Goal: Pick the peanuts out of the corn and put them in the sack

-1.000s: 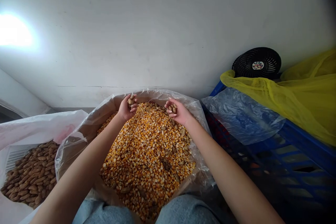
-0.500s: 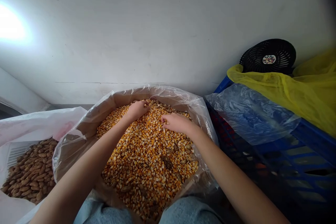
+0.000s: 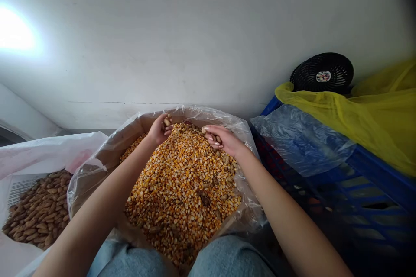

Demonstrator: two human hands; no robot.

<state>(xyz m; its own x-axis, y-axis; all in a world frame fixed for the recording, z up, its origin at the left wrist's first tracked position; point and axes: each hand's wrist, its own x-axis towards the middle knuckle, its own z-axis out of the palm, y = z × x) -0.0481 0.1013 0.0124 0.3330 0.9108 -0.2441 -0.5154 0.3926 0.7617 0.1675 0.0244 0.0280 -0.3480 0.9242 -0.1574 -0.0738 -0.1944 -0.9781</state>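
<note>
A clear plastic-lined bag [image 3: 94, 173] full of yellow and orange corn kernels [image 3: 182, 181] stands before my knees. Over its far left part, my left hand [image 3: 158, 130] is curled around a few unshelled peanuts [image 3: 167, 121], palm turned inward. My right hand [image 3: 224, 139], above the far right part, has its fingers closed on several more peanuts [image 3: 214, 137]. Both hands are just above the kernels and apart from each other. Darker bits lie mixed among the corn toward the front and right; their kind is hard to make out.
At the left, a white bag [image 3: 58, 147] holds brown elongated nuts [image 3: 39, 212]. On the right stands a blue plastic crate [image 3: 370, 160] with clear plastic [image 3: 305, 138], yellow netting [image 3: 367, 112] and a black fan [image 3: 325, 71] on it. A pale wall [image 3: 195, 43] rises behind.
Both hands have lifted out of the corn with peanuts in them. The left moved slightly left and up, turning its palm inward; the right moved slightly right and up. The view shifted slightly.
</note>
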